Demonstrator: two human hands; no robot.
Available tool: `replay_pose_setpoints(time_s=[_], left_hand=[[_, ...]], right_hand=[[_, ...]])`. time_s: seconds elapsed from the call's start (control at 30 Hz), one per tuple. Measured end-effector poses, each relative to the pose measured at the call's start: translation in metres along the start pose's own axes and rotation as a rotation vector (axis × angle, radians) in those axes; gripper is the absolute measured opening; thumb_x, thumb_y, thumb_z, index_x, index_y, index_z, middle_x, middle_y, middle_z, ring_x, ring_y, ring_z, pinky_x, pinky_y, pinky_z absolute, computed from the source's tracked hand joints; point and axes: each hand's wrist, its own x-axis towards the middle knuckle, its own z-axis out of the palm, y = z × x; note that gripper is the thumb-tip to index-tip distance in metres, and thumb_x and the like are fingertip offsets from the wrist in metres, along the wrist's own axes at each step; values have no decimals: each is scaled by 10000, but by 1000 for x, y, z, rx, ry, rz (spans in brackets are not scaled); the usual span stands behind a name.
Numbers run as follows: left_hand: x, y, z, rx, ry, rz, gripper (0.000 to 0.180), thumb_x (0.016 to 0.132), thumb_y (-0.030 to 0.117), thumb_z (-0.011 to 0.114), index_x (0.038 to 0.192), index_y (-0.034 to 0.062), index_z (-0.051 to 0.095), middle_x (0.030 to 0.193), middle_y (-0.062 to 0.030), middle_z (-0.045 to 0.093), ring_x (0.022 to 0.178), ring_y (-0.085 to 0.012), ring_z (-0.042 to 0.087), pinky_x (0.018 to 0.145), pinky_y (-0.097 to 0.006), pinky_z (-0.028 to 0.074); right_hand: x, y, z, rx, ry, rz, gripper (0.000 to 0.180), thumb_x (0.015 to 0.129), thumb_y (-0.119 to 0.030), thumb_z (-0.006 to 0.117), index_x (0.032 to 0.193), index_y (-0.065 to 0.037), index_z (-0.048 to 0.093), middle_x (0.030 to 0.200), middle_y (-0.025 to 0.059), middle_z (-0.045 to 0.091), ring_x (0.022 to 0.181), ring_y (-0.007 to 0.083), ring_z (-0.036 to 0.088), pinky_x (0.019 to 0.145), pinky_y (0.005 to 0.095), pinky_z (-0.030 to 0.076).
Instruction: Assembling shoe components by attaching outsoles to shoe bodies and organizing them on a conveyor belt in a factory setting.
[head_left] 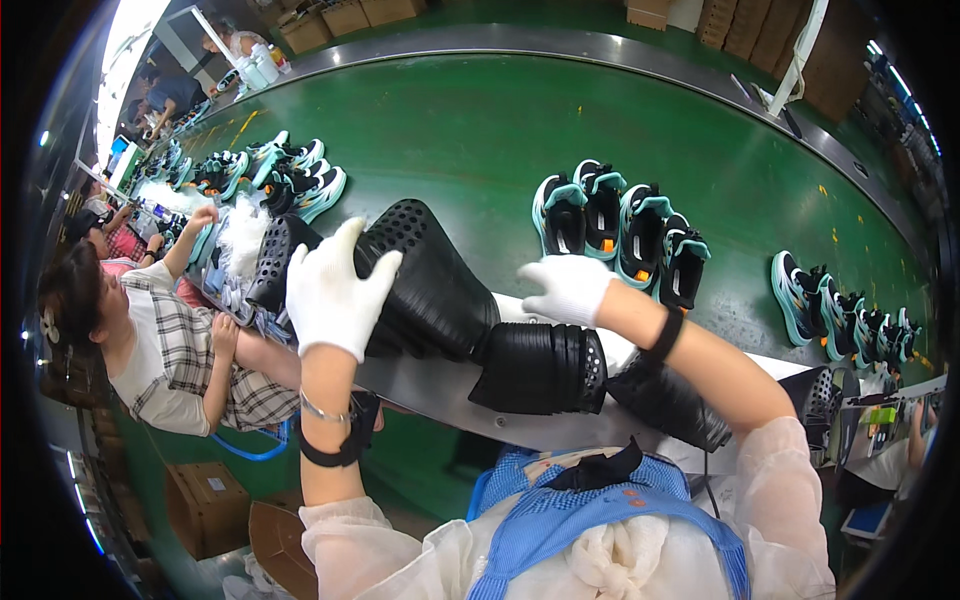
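Observation:
My left hand (340,290), in a white glove, is at the left end of a long stack of black insole-like pieces (430,285), its thumb and fingers apart. The end piece is rounded and dotted with holes. I cannot tell whether the fingers touch it. My right hand (568,289), also gloved, is over the belt's near edge with fingers stretched to the left and nothing visible in them. Just beyond it stand several black and teal sneakers (640,235). Below it lies a shorter stack of black insole-like pieces (540,370).
The green conveyor belt (450,130) carries more sneakers at the right (800,300) and left (300,185). Another black stack (665,400) is under my right forearm. A co-worker (170,340) sits close on my left, beside white wrapping (243,230). Cardboard boxes (207,508) stand on the floor.

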Motion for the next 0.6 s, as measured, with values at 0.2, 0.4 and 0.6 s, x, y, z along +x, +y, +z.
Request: replay_pose_setpoints(time_s=[0.2,0.4,0.6], left_hand=[[-32,-6,4,-159,133,51,403,735,180,727,1111,69,629,1067,-94,664,1021,-273,608,1089,-454,321],[-59,-22,9,-284,192,23,473,679,31,711,1136,36,592,1115,-90,631,1060,-284,584,1099,-445,316],[-59,-26,11,-463,181,14,477,677,-39,641,1147,-1,569,1160,-120,592,1113,-268,551,1025,-363,388]], right_hand=[[57,-20,22,328,-211,77,837,733,-363,729,1413,-50,355,1276,234,539,1109,349,582,950,390,461],[71,-15,42,431,-295,-58,896,693,-304,787,1421,-61,326,1307,225,529,1168,347,552,985,386,437],[60,-24,46,468,-367,-9,896,694,-295,789,1430,-95,321,1293,198,550,1202,345,530,995,377,431]])
